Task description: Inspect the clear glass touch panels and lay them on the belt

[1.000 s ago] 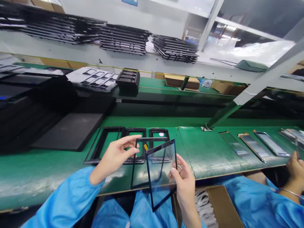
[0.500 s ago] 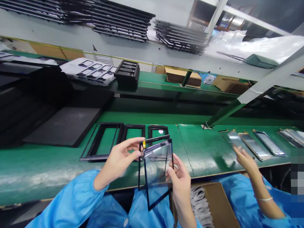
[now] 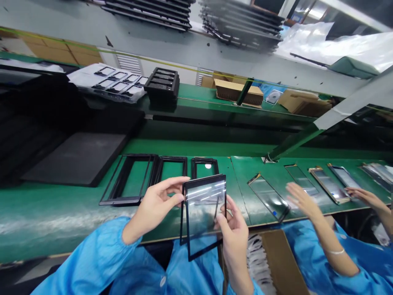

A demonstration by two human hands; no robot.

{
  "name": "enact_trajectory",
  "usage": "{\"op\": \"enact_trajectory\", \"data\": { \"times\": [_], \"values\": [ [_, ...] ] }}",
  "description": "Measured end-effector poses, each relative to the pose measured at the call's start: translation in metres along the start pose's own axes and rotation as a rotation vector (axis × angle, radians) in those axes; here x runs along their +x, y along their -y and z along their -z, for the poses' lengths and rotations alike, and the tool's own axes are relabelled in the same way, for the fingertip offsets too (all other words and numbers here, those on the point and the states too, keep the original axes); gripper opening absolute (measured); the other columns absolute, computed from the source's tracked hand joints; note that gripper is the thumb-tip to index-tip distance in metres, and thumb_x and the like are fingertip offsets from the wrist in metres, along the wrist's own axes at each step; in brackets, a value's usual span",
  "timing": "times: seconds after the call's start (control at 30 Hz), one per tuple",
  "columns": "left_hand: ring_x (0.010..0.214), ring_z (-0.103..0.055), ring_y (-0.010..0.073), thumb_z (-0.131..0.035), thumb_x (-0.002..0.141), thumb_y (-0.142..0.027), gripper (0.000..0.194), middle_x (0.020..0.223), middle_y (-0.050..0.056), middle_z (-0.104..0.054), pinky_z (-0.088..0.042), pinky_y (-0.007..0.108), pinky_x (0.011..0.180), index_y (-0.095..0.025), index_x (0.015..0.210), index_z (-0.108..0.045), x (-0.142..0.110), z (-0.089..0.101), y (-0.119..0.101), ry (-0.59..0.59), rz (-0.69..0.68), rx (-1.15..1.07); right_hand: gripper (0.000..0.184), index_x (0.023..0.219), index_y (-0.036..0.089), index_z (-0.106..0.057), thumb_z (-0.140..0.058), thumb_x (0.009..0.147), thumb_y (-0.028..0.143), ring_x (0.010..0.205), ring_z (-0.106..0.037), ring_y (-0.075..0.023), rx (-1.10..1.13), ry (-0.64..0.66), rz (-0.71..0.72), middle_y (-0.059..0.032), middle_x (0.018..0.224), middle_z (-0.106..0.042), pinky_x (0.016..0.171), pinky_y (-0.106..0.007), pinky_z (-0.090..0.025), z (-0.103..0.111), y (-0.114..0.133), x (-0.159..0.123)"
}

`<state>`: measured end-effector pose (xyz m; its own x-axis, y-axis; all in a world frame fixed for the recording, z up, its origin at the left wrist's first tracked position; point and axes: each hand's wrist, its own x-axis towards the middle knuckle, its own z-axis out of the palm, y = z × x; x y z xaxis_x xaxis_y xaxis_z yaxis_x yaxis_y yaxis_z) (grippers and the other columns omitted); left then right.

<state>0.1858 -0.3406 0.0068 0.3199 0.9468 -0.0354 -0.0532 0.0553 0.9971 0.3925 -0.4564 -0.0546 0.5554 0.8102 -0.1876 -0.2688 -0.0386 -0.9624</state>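
Note:
My left hand pinches the upper left edge of a thin black frame. Most of that frame is hidden behind a clear glass panel with a black border. My right hand grips the panel by its right side, thumb on the front face. Both pieces stand tilted above the bench edge, the panel overlapping the frame and slightly offset to the right at the left side. Whether they touch all along their edges I cannot tell.
Stacks of black frames lie on the green bench, with a dark foam slab to the left. A co-worker's hand is over several glass panels at right. A cardboard box stands below the edge.
The glass panel has come closer over the black frame, covering more of it. The co-worker's hand moved left, another panel now lies near it, and a second hand appears at far right.

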Motion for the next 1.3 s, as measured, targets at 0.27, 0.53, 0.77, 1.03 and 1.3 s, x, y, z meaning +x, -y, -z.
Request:
{"op": "enact_trajectory", "data": {
  "times": [0.27, 0.53, 0.77, 1.03, 1.3],
  "values": [
    [0.077, -0.076, 0.0193, -0.088, 0.082, -0.037, 0.047, 0.090, 0.006, -0.078, -0.065, 0.024, 0.064, -0.024, 0.126, -0.079, 0.002, -0.003, 0.004, 0.040, 0.117, -0.146, 0.067, 0.142, 0.023, -0.067, -0.089, 0.081, 0.036, 0.073, -0.063, -0.0147, -0.017, -0.014, -0.017, -0.0032, 0.097, -0.070, 0.056, -0.023, -0.055, -0.002, 0.001, -0.005],
    [0.075, -0.076, 0.0174, -0.088, 0.083, -0.037, 0.046, 0.089, 0.004, -0.073, -0.064, 0.022, 0.060, -0.025, 0.126, -0.079, 0.001, -0.007, 0.012, 0.003, 0.124, -0.165, 0.063, 0.143, 0.026, -0.067, -0.087, 0.085, 0.036, 0.072, -0.063, -0.0142, -0.027, -0.006, 0.000, -0.0013, 0.095, -0.071, 0.058, -0.023, -0.056, 0.000, 0.000, -0.009],
    [0.075, -0.076, 0.0186, -0.089, 0.081, -0.040, 0.050, 0.088, 0.004, -0.072, -0.065, 0.024, 0.060, -0.024, 0.127, -0.079, 0.001, -0.009, 0.012, -0.014, 0.136, -0.162, 0.065, 0.144, 0.024, -0.067, -0.088, 0.085, 0.038, 0.071, -0.063, -0.0144, -0.031, -0.005, 0.003, -0.0021, 0.094, -0.071, 0.057, -0.023, -0.055, 0.002, -0.001, -0.008],
    [0.074, -0.075, 0.0169, -0.090, 0.082, -0.035, 0.048, 0.088, 0.005, -0.074, -0.065, 0.022, 0.060, -0.024, 0.127, -0.081, 0.001, -0.010, 0.011, 0.007, 0.136, -0.222, 0.067, 0.146, 0.027, -0.066, -0.088, 0.084, 0.039, 0.067, -0.062, -0.0126, -0.064, 0.000, -0.012, -0.0023, 0.099, -0.069, 0.053, -0.022, -0.054, 0.004, 0.000, -0.009],
    [0.073, -0.075, 0.0160, -0.090, 0.083, -0.031, 0.045, 0.089, 0.004, -0.075, -0.065, 0.022, 0.061, -0.026, 0.127, -0.081, 0.000, -0.013, 0.022, -0.003, 0.111, -0.261, 0.064, 0.143, 0.026, -0.068, -0.088, 0.083, 0.037, 0.070, -0.064, -0.0134, -0.038, -0.021, 0.008, -0.0021, 0.098, -0.069, 0.053, -0.021, -0.056, 0.005, -0.002, -0.011]
  ]
}}
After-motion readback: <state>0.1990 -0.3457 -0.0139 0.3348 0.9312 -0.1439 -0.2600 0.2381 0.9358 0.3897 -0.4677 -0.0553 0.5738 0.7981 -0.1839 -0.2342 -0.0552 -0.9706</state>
